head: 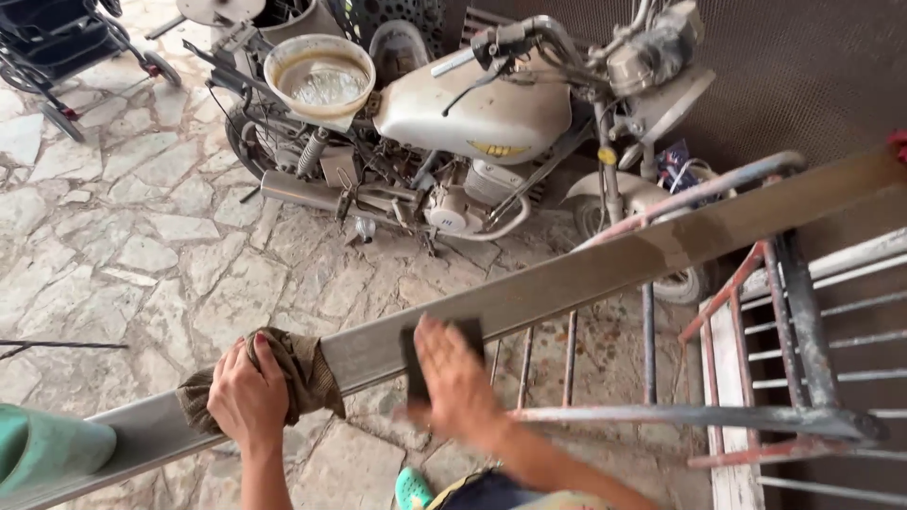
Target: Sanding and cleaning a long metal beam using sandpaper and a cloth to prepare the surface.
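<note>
At the far left, a green tub (pixel 47 446) is seen beside the low end of a long grey metal bar (pixel 605 269), which runs slantwise up to the right across a rusty metal rack (pixel 784 378). Near the low end, a brown rag (pixel 307 373) is clutched against the bar by the left hand (pixel 248 397), the fingers closed round the cloth. Just to the right, a dark sanding pad (pixel 416 364) is pressed flat on the bar's face under the right hand (pixel 458 378), which is blurred, the fingers spread over the pad. The stretch under the hands looks dull and even, while paler streaks and patches are still seen further up the bar, so the rubbing is judged only partly done. Behind, a dusty motorbike (pixel 472 123) is parked on the stone paving (pixel 142 236), with a beige basin (pixel 319 76) set on its seat.
</note>
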